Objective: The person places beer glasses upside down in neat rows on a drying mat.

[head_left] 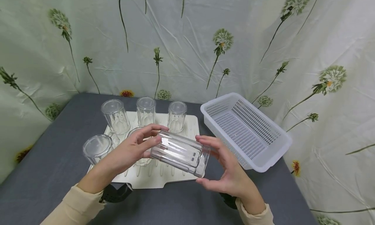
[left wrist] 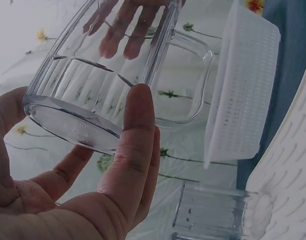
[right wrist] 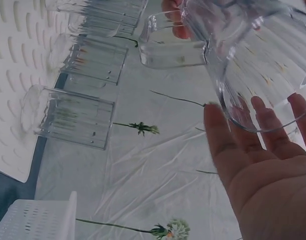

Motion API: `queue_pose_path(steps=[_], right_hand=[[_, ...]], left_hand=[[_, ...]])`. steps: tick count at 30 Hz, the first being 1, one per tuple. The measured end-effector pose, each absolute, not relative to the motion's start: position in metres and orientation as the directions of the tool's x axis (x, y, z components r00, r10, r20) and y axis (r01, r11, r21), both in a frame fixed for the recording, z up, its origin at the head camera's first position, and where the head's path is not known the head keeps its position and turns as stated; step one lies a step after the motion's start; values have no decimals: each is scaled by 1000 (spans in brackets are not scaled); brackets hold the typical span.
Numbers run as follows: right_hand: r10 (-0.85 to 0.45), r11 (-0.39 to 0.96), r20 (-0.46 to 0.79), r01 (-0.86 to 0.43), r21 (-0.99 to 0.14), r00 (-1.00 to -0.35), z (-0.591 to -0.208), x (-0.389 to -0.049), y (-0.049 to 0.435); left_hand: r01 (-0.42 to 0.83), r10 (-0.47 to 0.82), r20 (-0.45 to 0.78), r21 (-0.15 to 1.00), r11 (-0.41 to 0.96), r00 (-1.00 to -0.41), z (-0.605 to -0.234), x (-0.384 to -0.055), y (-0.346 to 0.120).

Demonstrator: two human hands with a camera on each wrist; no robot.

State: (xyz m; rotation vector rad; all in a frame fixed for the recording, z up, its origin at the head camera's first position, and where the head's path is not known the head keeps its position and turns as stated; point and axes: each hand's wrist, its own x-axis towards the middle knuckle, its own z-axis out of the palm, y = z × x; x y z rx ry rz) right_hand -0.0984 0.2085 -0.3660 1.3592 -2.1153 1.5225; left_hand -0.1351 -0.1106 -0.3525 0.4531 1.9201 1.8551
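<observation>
A clear glass mug [head_left: 178, 153] with a side handle [left wrist: 185, 80] lies tilted in the air over the front of the white draining mat [head_left: 155, 179]. My left hand [head_left: 133, 148] grips it around its base, the thumb [left wrist: 138, 107] pressing one side and fingers behind. At the mug's mouth, my right hand [head_left: 224, 166] is spread in a wide curve, fingertips above and thumb below, right at the rim. In the right wrist view, the nearly straight fingers [right wrist: 225, 135] overlap the rim.
Several upside-down glass mugs stand on the mat, among them a back-right one [head_left: 177, 117] and a front-left one [head_left: 98, 147]. A white perforated basket [head_left: 214, 120] sits right of the mat on the dark tabletop [head_left: 58, 147]. Flower-printed curtain [head_left: 187, 55] hangs behind.
</observation>
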Motion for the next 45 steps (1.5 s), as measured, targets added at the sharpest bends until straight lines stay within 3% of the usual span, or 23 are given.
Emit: queue_pose_path(steps=[11, 23, 45], right_hand=[[-557, 68, 581, -729, -681, -594, -367, -102, 219], [-512, 197, 520, -683, -703, -683, -361, -102, 233], [-402, 328, 461, -595, -734, -791, -351, -107, 266]], left_hand=[[29, 488, -86, 974, 223, -868, -347, -137, -110], [213, 486, 42, 929, 302, -873, -351, -143, -104], [348, 471, 121, 832, 433, -874, -353, -150, -92]])
